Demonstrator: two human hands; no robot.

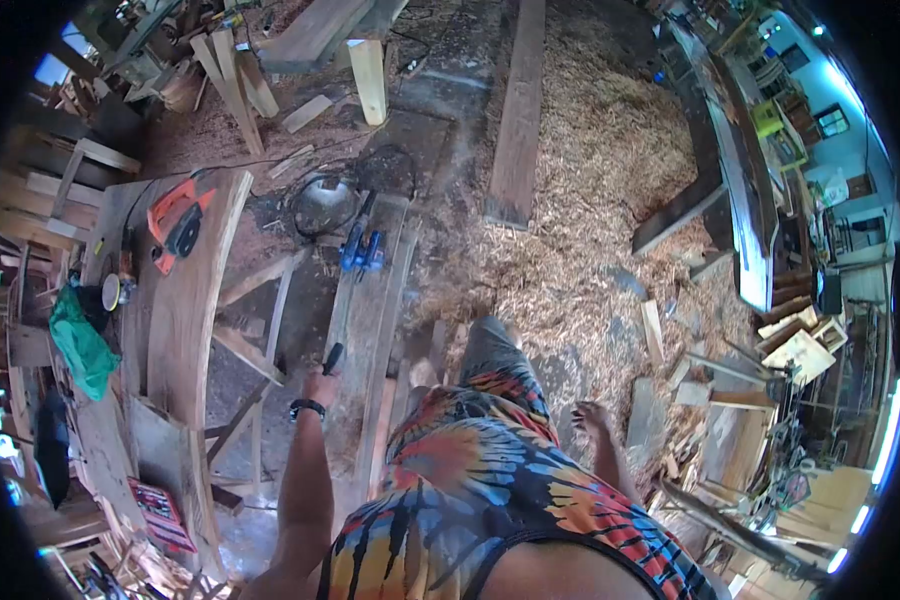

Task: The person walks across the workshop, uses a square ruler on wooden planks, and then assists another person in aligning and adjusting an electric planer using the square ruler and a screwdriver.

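Note:
My left hand (317, 386), with a dark band on the wrist, is closed around a black handle (335, 357) at the left edge of a long wooden plank (370, 320). Farther up that plank sits a blue tool (362, 250), with a dark bar pointing up from it. My right hand (592, 420) hangs by my right side above the shavings, fingers apart and slightly curled, with nothing in it.
An orange power tool (178, 222), a green cloth (82, 345) and a red case (162, 515) rest on the left benches. A long board (517, 120) lies ahead among wood shavings (610, 150). Offcuts and a long slab (740, 190) are at right.

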